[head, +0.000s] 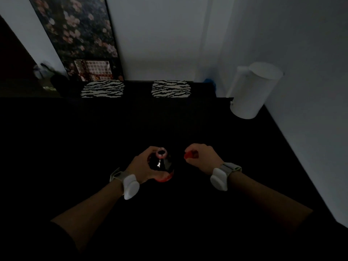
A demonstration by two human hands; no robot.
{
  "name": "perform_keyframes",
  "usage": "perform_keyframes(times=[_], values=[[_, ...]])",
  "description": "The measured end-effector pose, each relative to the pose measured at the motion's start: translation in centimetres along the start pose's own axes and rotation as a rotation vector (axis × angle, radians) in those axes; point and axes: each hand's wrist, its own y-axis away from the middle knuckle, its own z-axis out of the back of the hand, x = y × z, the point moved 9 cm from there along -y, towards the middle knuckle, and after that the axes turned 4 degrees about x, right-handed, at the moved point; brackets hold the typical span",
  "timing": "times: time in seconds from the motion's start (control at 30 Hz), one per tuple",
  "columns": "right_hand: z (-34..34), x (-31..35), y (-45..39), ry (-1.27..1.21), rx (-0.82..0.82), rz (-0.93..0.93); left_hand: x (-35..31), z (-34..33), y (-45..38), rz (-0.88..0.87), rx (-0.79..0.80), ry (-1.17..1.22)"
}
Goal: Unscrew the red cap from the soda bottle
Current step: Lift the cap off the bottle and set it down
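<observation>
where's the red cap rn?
Head view, right of centre: the red cap is off the bottle, pinched in the right hand; the left hand holds the bottle.

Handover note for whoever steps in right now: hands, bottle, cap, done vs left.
Left hand: wrapped around the shoulder of the soda bottle, holding it upright on the dark table.
Right hand: held to the right of the bottle, apart from it, fingers closed on the red cap.
Bottle mouth is open, no cap on it.
Done: cap unscrewed and lifted clear.
Left: probably just setting the cap down; nothing else pending for the unscrewing itself.
</observation>
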Motion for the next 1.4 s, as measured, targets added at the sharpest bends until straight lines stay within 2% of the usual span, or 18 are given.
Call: perform_keyframes(times=[0.2,0.33,0.53,0.8,1.07,1.4], values=[[-2.6,-2.8,0.0,-0.126,0.060,-0.029,-0.1,1.1,-0.1,-0.032,-0.085,0.032],[-4.6,-4.3,-0.4,-0.114,0.098,-0.051,-0.2,0.9,-0.2,-0.043,-0.031,0.098],[-7.1,-6.2,-1.1,-0.080,0.081,-0.061,1.7,0.3,-0.2,-0.069,0.046,0.039],[-11.3,-8.8,-1.9,-0.033,0.120,0.015,5.8,-0.8,-0.9,0.014,0.074,0.045],[-12.0,-9.9,-3.1,0.028,0.097,0.037,7.7,-0.9,-1.8,0.057,0.045,0.073],[-12.3,-10.0,-3.7,0.067,0.061,0.052,7.2,-0.8,-1.5,0.028,-0.026,0.053]])
